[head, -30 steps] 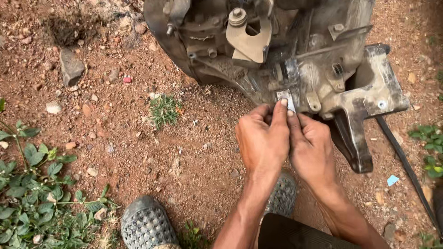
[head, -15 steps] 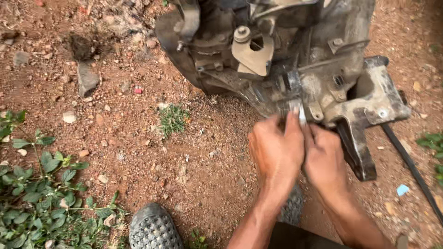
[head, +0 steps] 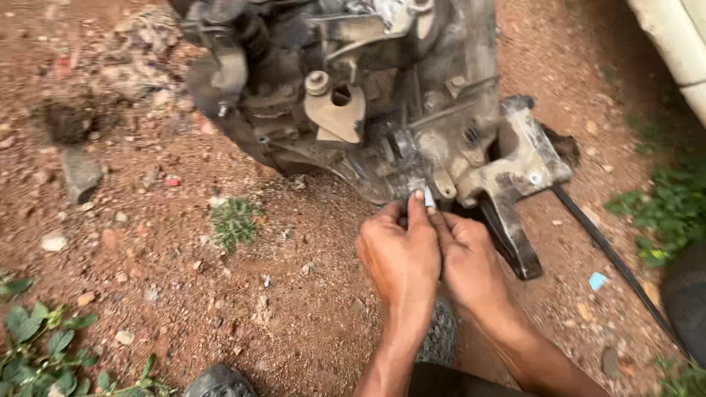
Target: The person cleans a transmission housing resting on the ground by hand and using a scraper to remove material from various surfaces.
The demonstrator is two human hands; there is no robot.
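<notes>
A large, dirty metal gearbox (head: 368, 103) lies on red dirt ground. Both my hands are pressed together at its lower edge. My left hand (head: 401, 254) and my right hand (head: 471, 261) pinch a small pale metal part (head: 425, 195) that sticks out of the casing, fingertips touching it from both sides. A cast mounting bracket (head: 518, 184) juts out just right of my hands. What lies under my fingers is hidden.
A black cable (head: 610, 257) runs across the dirt at the right. Stones (head: 81, 173) and small weeds (head: 235, 220) dot the ground at left. My grey perforated shoes (head: 220, 382) show at the bottom. A pale vehicle edge (head: 676, 44) is at top right.
The view has shifted, so the gearbox and my hands sit further right and lower in frame. My hands stay pressed on the same small part.
</notes>
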